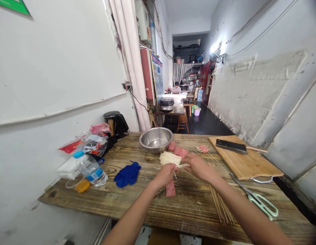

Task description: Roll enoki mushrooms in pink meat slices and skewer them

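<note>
My left hand (167,173) and my right hand (197,166) meet over the wooden table (137,200), both closed on a small bundle of pale enoki mushrooms (182,165) held between them. A bigger heap of enoki mushrooms (169,158) lies just behind my hands. A pink meat slice (170,189) lies flat under my left wrist. More pink meat slices (178,150) lie beside a steel bowl (156,139). A finished skewer with meat (204,149) lies behind my right hand. Bamboo skewers (220,202) are spread under my right forearm.
A cutting board (249,163) with a cleaver (231,146) sits at the right, green-handled scissors (260,200) in front of it. Blue gloves (127,174), a water bottle (91,168) and plastic bags (94,143) lie left. A person (176,88) sits far down the corridor.
</note>
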Motion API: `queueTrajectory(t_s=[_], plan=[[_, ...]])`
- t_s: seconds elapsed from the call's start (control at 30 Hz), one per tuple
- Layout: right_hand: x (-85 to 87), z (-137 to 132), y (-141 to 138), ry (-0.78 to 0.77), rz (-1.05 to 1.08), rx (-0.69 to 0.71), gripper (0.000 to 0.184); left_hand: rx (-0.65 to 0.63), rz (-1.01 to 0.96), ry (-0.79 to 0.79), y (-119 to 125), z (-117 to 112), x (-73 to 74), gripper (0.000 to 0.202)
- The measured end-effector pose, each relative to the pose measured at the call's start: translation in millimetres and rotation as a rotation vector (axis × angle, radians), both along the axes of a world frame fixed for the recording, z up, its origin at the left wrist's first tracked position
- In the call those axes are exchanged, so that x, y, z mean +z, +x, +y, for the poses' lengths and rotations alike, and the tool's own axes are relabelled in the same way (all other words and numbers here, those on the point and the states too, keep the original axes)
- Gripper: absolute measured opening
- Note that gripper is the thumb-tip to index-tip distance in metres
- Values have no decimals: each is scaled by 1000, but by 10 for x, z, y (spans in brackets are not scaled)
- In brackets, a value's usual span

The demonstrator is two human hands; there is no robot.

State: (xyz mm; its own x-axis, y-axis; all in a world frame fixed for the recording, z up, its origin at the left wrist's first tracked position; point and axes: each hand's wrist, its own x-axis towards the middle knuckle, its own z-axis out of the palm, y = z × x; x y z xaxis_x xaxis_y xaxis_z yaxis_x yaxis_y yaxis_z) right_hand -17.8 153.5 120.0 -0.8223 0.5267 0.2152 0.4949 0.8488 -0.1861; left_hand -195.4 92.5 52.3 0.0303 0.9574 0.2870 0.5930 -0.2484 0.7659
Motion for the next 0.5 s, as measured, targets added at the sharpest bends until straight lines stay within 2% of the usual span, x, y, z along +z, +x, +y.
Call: queueTrajectory(t_s=[0.1, 0.23, 0.4, 0.5], plan=[[-21, -74, -210, 75, -121, -75, 16, -20, 17, -14, 13, 29, 64, 22], [-47, -88, -390, -7, -212, -136, 17, -92, -49, -44, -36, 17, 150, 17], [-60, -63, -310, -48, -198, -35, 27, -160, -127, -92, -124, -62, 193, 24], [-114, -24, -256, -113, -92, -6, 24, -178, -145, -153, -144, -84, 213, 33]])
